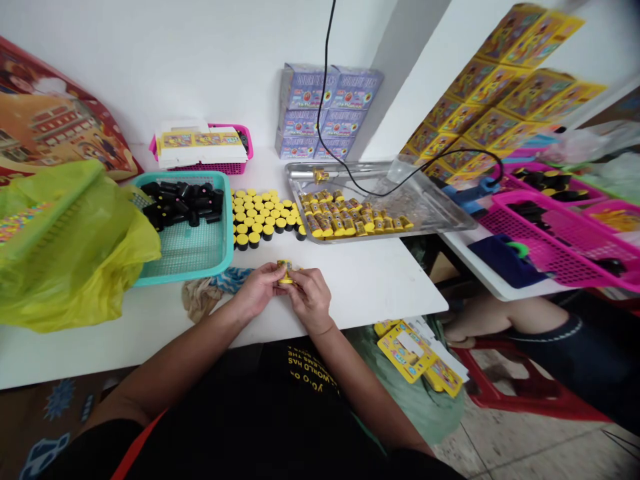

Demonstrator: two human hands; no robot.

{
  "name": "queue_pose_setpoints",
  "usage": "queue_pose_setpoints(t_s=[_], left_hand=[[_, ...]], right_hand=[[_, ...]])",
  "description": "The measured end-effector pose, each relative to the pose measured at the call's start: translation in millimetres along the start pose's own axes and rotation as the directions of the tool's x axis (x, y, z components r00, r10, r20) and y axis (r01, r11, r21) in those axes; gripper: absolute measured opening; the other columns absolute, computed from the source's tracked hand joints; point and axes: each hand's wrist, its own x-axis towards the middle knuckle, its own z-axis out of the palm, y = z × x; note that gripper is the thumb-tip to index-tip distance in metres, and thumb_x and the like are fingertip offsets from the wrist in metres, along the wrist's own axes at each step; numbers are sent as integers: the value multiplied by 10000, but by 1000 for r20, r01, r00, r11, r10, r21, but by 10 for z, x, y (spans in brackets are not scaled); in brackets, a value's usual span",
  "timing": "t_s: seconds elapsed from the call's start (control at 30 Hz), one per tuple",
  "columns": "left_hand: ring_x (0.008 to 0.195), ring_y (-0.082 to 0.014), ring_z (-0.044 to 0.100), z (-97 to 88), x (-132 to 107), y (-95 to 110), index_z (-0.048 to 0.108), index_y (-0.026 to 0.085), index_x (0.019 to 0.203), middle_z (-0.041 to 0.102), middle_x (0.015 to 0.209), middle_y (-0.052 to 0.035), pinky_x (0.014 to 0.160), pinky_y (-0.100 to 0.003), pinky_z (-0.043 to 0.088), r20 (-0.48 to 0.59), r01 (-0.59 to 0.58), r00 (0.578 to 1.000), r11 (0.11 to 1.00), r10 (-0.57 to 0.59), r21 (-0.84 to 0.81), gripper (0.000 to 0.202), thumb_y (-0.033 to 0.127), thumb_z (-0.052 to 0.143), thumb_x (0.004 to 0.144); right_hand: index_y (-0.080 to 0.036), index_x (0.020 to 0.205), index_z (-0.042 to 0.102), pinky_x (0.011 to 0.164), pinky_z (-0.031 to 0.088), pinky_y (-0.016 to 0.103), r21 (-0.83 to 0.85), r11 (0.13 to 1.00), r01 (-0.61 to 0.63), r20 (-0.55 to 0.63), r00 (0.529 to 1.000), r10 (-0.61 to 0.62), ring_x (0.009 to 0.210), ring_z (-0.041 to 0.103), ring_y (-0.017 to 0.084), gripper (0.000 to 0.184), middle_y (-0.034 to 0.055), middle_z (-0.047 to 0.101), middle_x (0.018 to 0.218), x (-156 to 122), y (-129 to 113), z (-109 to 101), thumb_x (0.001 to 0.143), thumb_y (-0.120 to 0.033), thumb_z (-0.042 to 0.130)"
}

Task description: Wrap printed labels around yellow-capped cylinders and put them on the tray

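Between both hands, above the front of the white table (360, 280), is a small yellow cylinder with a printed label (285, 272). My left hand (261, 288) grips it from the left, thumb on top. My right hand (310, 297) pinches its right side, fingers closed. Just beyond stand many small black containers with yellow lids (260, 217) in a cluster. Right of them, a metal tray (435, 210) holds rows of similar labelled yellow cylinders (340, 217).
A teal basket (175, 260) with black pieces stands left, by a yellow-green bag (75, 267). A cloth (200, 300) lies near my left wrist. Purple boxes (327, 110) and yellow boxes (480, 107) are stacked behind. A black cable (325, 87) hangs over the tray. Another person's leg (515, 320) shows right.
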Motion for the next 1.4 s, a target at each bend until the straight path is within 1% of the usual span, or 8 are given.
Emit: queue_pose_setpoints(t_s=[0.13, 0.4, 0.6, 0.8, 0.9, 1.03, 1.23, 1.4], left_hand=[[662, -129, 596, 2, 2, -1, 647, 122, 730, 648, 728, -22, 660, -278, 464, -51, -28, 998, 1000, 28, -2, 253, 243, 846, 630], [672, -121, 591, 16, -5, -39, 676, 117, 716, 654, 725, -24, 655, -256, 459, -89, -115, 989, 992, 120, 58, 269, 254, 868, 589], [668, -145, 606, 9, -3, -69, 695, 102, 776, 667, 756, -52, 636, -289, 486, -5, -33, 999, 999, 33, 16, 328, 376, 833, 659], [770, -162, 634, -13, 31, -28, 725, 100, 856, 702, 855, -76, 697, -276, 501, 63, -36, 997, 999, 38, -29, 281, 273, 832, 663], [734, -155, 639, -29, 42, -8, 697, 110, 817, 696, 824, -63, 680, -283, 501, 25, -23, 999, 999, 24, -35, 219, 233, 816, 679], [670, -150, 633, -40, 42, -13, 630, 124, 739, 672, 759, -43, 684, -320, 513, -24, -15, 1000, 999, 14, -28, 243, 278, 812, 695], [654, -128, 612, -26, 36, -29, 592, 131, 707, 645, 716, -12, 674, -292, 494, -76, -11, 997, 998, 7, -59, 300, 216, 863, 611], [643, -129, 617, -23, 25, -52, 564, 135, 673, 634, 685, -5, 682, -290, 488, -106, -13, 994, 999, 8, -50, 312, 190, 863, 602]], right_hand=[[-261, 1109, 643, 735, 566, 372, 15, 999, -29, 24, 999, 28, 873, 621, 201, 252, 63, 658, 954, -6, 10, 3, 862, -215, 666], [-214, 1092, 625, 681, 556, 334, 58, 989, -134, 51, 990, 131, 779, 619, 178, 247, 51, 640, 873, -7, 5, -1, 862, -289, 676], [-226, 1105, 636, 688, 553, 344, 16, 999, -45, 15, 999, 44, 810, 608, 191, 259, 68, 644, 917, -13, 1, 10, 851, -240, 684], [-223, 1226, 598, 704, 554, 364, -6, 998, -69, 22, 997, 69, 809, 608, 203, 388, 72, 661, 915, -19, 17, 19, 851, -268, 685], [-233, 1208, 624, 705, 558, 367, -4, 999, -40, 26, 999, 40, 817, 613, 206, 351, 74, 670, 909, -14, 40, 28, 861, -249, 675], [-246, 1155, 658, 727, 565, 372, -1, 999, -34, 51, 998, 34, 824, 622, 200, 281, 66, 687, 901, -12, 62, 43, 877, -209, 650], [-244, 1180, 642, 732, 560, 370, 17, 1000, -10, 75, 997, 8, 843, 616, 200, 311, 66, 686, 920, -6, 58, 43, 872, -198, 656], [-257, 1090, 687, 735, 556, 369, 5, 1000, -15, 87, 996, 15, 831, 615, 195, 219, 56, 687, 887, -12, 64, 48, 886, -202, 632]])
